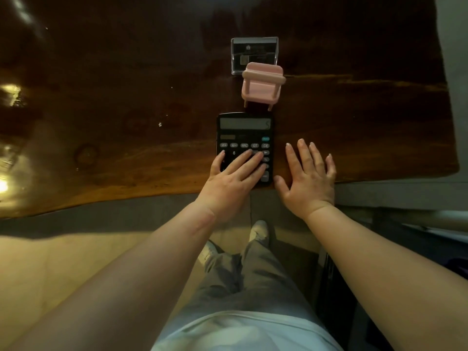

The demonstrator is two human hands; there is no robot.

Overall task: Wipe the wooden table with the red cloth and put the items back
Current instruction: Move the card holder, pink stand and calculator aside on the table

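Fingers of the left hand [236, 177] were spread flat on the calculator [245, 138], its long axis pointing away; the right hand [310, 178], open and empty, was laid just beside it on the wooden table [126, 110]. Red cloth was not seen.

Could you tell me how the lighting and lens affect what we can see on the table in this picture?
Head view: dim and warm; glare patches on the wooden table at left; its far part sinks into darkness; wide-angle bends its near edge; calculator keys are partly legible.

Tan floor [50, 269] below, grey trousers [243, 282] & pale shoes [259, 230] visible
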